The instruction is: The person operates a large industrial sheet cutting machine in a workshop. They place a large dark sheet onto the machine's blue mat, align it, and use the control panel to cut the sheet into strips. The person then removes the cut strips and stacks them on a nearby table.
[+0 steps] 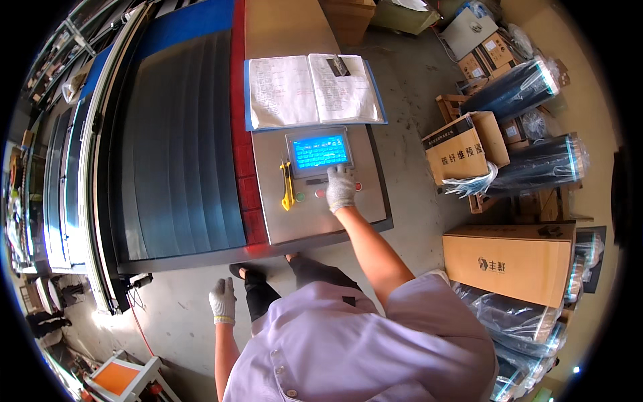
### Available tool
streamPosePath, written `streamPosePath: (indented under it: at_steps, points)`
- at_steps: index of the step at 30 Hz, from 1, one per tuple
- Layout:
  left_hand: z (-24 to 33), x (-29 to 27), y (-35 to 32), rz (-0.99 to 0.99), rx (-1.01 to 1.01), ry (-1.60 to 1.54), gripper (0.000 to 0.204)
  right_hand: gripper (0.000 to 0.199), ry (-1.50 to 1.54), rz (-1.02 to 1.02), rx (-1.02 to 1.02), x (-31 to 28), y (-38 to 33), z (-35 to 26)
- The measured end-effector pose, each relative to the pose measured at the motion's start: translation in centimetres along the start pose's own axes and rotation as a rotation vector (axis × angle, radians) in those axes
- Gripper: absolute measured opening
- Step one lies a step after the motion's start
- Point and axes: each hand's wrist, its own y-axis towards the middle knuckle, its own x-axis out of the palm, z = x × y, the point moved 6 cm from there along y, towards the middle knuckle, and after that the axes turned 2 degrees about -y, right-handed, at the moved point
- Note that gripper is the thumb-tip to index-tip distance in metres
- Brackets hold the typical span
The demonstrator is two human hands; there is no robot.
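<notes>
Head view: the right hand (pixel 341 190) is at the lower edge of the touchscreen (pixel 320 151); its finger closure cannot be determined. The left hand (pixel 222 301) hangs open and empty. An open binder (pixel 280 94) lies just beyond the touchscreen, presumably for ready reference.

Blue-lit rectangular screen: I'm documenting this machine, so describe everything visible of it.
The blue-lit rectangular screen, glassy in a grey frame, is on, showing rows of pale blocks. It faces up from the silvery metal panel, below the open white-paged book and right of the yellow cutter. The white-gloved right hand is at its lower right edge; contact is unclear.
</notes>
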Motion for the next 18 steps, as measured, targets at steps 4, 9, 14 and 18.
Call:
streamPosePath:
  at_steps: [4, 9, 14, 18]
  points:
    - [4.0, 0.3, 2.8, -0.082, 0.135, 0.003, 0.034, 0.017, -0.238, -0.060, -0.243, 1.1, 0.7, 2.1]
    - [5.6, 1.3, 6.0, -0.222, 0.199, 0.061, 0.030, 0.014, -0.066, -0.207, 0.009, 0.0, 1.3, 3.4]
    - [14.7, 2.2, 4.3, -0.023, 0.690, 0.148, 0.020, 0.024, 0.892, -0.476, -0.147, -5.5, -4.3, -8.6]
    - [16.2, 2.8, 3.9, -0.197, 0.847, 0.340, 0.030, 0.020, 1.063, -0.518, -0.435, -7.6, -8.0, -17.7]
